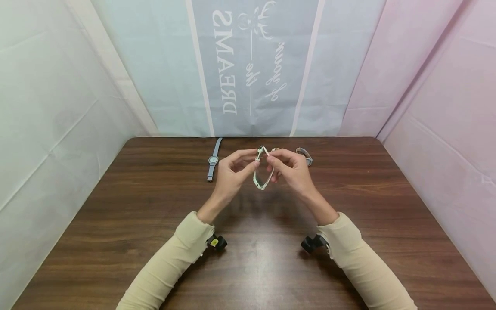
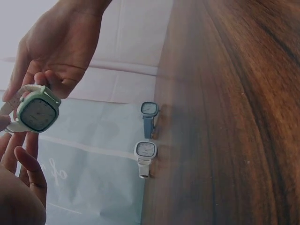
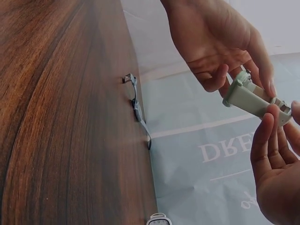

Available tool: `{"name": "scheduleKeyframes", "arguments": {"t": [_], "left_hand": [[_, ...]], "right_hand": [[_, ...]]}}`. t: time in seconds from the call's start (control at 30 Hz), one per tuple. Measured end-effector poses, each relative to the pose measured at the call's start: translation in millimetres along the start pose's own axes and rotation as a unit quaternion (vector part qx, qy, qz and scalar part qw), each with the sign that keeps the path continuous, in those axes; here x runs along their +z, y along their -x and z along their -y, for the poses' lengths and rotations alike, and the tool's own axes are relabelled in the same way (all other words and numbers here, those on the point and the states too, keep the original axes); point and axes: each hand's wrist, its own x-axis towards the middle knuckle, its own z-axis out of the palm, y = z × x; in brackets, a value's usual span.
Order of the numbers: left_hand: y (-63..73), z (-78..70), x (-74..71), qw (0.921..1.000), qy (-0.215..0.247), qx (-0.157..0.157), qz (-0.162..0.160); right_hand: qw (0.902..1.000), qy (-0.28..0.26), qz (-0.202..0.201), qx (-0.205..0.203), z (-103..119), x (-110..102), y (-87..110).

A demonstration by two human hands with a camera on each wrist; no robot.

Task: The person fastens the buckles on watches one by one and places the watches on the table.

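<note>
A pale green wristwatch (image 1: 258, 185) is held up above the table between both hands, its strap bent into a loop. My left hand (image 1: 231, 171) pinches the strap near the buckle with thumb and fingertips. My right hand (image 1: 293, 170) pinches the other strap part, a narrow end angled up towards the buckle. In the left wrist view the squarish green case (image 2: 38, 114) shows its dial, with a light strap curving behind it. The strap's smooth outer side (image 3: 248, 101) faces the camera in the right wrist view, its metal buckle between the two hands' fingertips.
A blue watch (image 1: 213, 160) lies stretched out to the left of the hands. Towards the table's far edge, on the right, are a blue watch (image 2: 149, 108) and a white watch (image 2: 146, 149). A printed cloth (image 1: 252, 86) hangs behind the brown wooden table (image 1: 255, 267).
</note>
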Motion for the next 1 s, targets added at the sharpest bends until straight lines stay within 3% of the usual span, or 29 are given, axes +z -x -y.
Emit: {"name": "scheduleKeyframes", "arguments": {"t": [0.2, 0.67, 1.0], "left_hand": [[-1.2, -4.1, -1.1, 0.9994, 0.03, -0.016, 0.001], [-3.0, -7.4, -3.0, 0.9992, -0.006, 0.004, 0.039], [-3.7, -6.4, -4.8, 0.999, -0.019, 0.012, 0.038]], "right_hand": [[0.9999, 0.007, 0.013, 0.003, -0.2, 0.2, 1.6], [0.9977, 0.054, 0.025, 0.031, 0.1, 1.6, 2.5], [0.9975, 0.054, 0.017, 0.043, -0.8, 0.0, 1.0]]}}
